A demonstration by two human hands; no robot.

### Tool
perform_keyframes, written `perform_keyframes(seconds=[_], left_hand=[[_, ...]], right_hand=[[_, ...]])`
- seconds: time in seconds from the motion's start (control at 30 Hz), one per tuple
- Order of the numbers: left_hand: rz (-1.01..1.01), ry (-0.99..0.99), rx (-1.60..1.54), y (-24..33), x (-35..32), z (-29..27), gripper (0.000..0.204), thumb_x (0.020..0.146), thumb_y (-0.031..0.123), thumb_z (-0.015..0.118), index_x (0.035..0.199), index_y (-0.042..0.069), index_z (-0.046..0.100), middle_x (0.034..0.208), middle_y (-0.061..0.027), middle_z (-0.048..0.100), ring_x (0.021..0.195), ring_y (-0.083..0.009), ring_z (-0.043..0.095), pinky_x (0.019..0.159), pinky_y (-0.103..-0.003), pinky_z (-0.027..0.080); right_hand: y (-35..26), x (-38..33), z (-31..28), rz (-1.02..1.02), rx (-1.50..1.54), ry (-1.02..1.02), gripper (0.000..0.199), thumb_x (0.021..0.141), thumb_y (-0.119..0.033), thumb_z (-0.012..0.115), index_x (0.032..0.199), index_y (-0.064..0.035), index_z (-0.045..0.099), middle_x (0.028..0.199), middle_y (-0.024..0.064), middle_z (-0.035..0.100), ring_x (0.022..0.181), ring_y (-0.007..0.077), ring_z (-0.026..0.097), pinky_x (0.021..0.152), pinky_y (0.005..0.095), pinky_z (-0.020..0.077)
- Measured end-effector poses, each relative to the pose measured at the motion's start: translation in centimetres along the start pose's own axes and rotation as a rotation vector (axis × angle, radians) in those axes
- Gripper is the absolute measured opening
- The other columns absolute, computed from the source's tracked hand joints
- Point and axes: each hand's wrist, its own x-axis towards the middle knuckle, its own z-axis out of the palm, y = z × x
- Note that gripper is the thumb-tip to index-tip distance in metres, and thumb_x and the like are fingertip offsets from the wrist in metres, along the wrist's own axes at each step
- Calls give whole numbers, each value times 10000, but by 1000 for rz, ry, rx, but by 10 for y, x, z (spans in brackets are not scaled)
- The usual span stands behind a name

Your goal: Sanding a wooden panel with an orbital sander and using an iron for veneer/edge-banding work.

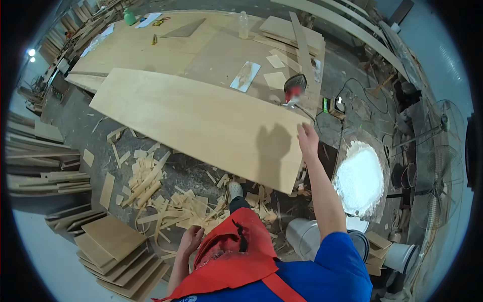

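A long pale plywood board (201, 126) lies slanted across the near side of the worktable, its near edge jutting over the floor. My right hand (308, 141) is at the board's right end, fingers stretched out along the edge. It seems to touch the board rather than grip it. My left hand (190, 240) hangs low beside my red apron (236, 246), fingers loosely bent and apart, with nothing visible in it. Just beyond the right hand, a red and black power tool (293, 89) rests on the table.
Wood strips and offcuts (186, 206) litter the floor around my foot. At the right sit a mound of white material (359, 178), a white bucket (303, 237) and a standing fan (437, 176). Stacked panels (113, 241) stand at left. A clear bottle (244, 25) is on the worktable (216, 55).
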Motion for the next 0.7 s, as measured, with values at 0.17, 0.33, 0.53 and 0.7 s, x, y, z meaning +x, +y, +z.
perform_keyframes(seconds=[0.17,0.33,0.53,0.7], left_hand=[[80,75,14,116,95,-56,432,1056,292,559,1258,-71,674,1132,-236,754,1030,-315,752,939,-395,557],[36,85,73,141,105,-78,404,1049,271,571,1243,-65,685,1080,-221,765,1009,-315,757,925,-398,562],[154,34,207,196,142,-111,362,1044,236,583,1232,-53,693,1026,-198,776,1006,-292,756,915,-390,562],[263,34,128,246,179,-147,312,1051,219,625,1214,-41,680,1017,-223,754,955,-293,741,874,-382,565]], right_hand=[[-34,179,49,-350,-429,187,564,941,-361,779,1318,40,654,1177,195,741,1055,283,725,910,401,559],[-10,195,68,-234,-337,139,526,930,-421,793,1159,40,686,1006,139,759,963,250,727,844,382,557],[-88,220,31,-196,-323,122,414,991,-398,741,895,2,696,748,81,714,684,158,696,650,333,537],[-154,176,-45,86,-445,-10,462,1025,-382,716,732,-51,583,606,14,568,493,110,538,463,317,427]])
